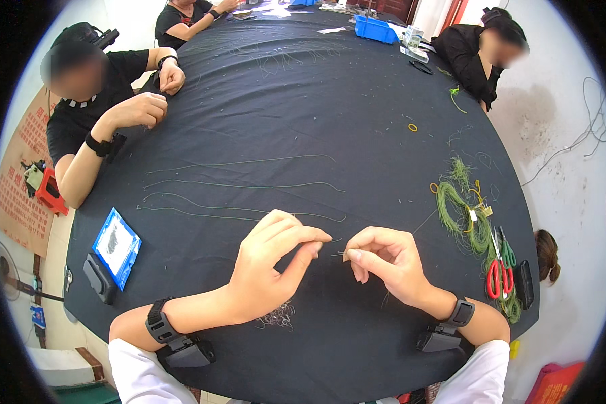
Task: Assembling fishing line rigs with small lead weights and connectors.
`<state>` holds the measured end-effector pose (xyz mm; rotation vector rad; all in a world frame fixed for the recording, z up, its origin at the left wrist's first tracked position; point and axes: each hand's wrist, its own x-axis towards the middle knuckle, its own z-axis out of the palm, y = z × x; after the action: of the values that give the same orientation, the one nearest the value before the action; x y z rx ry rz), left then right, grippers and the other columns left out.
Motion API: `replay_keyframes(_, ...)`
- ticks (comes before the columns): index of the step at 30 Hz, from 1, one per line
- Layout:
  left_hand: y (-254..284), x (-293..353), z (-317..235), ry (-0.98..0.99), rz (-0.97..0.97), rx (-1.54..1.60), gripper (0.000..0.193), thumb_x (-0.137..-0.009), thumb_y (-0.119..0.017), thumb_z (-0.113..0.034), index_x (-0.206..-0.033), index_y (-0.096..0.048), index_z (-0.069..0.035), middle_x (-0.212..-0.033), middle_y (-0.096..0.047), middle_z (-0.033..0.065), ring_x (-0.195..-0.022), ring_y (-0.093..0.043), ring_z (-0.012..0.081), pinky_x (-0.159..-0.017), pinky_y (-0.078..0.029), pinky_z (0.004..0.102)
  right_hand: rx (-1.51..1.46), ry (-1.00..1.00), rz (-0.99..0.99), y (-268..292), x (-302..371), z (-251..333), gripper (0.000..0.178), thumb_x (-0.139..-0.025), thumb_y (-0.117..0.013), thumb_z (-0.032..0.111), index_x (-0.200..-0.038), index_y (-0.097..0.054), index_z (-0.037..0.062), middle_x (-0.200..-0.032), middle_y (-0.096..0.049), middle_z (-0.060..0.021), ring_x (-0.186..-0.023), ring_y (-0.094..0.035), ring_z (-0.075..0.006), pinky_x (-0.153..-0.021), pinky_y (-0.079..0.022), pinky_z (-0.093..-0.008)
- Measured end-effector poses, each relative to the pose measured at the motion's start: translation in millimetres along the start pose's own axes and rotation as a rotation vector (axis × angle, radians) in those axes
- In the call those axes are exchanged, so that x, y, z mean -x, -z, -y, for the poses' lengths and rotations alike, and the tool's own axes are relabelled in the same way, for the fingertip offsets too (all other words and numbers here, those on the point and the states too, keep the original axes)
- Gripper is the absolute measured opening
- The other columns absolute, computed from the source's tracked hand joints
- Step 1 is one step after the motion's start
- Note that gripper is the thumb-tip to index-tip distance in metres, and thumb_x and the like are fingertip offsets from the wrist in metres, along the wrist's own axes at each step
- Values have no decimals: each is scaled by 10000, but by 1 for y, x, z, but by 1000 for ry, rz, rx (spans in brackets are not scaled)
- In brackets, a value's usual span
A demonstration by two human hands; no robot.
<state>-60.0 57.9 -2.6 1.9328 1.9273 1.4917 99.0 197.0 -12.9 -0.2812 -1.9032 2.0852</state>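
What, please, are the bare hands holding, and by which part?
Right hand: a thin, pale, thread-like strand, apparently near one end. Left hand: a tiny, thin piece; its kind and held part unclear.

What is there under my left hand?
Small metal pieces on the black cloth show partly beneath your left hand; whatever the hand covers cannot be seen.

A dark cloth-covered table (384,168) carries several thin green strands (256,187) laid out beyond the left hand (266,269), with a heap of fine greyish pieces (280,316) (partly hidden by the hand) on its near side. Well left of it lie a blue-and-white packet (116,248) and a black object (99,278); right of the right hand (390,264) are a green bundle (446,214) and red-handled scissors (497,254).
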Motion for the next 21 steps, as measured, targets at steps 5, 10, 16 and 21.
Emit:
replay_keyframes(5,3,-1,-3,79,66,-22,195,-770,-633,0,-961,-655,-32,-851,-646,60,-885,-584,237,-780,-464,342,-7,-10,0,1,0,-1,100,-900,-568,77,-920,-619,-6,-744,-599,-22,-636,-563,-64,-566,-458,-201)
replay_keyframes(10,-6,-1,-1,-28,-45,-36,238,-773,-643,-27,-1012,-648,-35,-959,-648,88,-1017,-567,279,-861,-451,381,-6,-12,-2,1,0,-1,101,-900,-571,81,-921,-618,-6,-746,-599,-21,-636,-561,-62,-568,-458,-200)
replay_keyframes(16,-5,1,1,-118,87,39,245,-716,-731,-59,-942,-646,-19,-934,-644,108,-962,-589,276,-810,-476,369,13,-1,4,-2,1,-4,100,-897,-568,71,-925,-627,-5,-749,-602,-17,-647,-563,-56,-573,-456,-196)
replay_keyframes(21,-8,2,4,-205,22,-3,171,-709,-713,-21,-863,-638,-15,-809,-620,77,-827,-595,249,-719,-477,351,150,44,16,-4,1,-5,105,-886,-581,64,-923,-648,-8,-731,-623,-15,-624,-581,-54,-544,-453,-192)
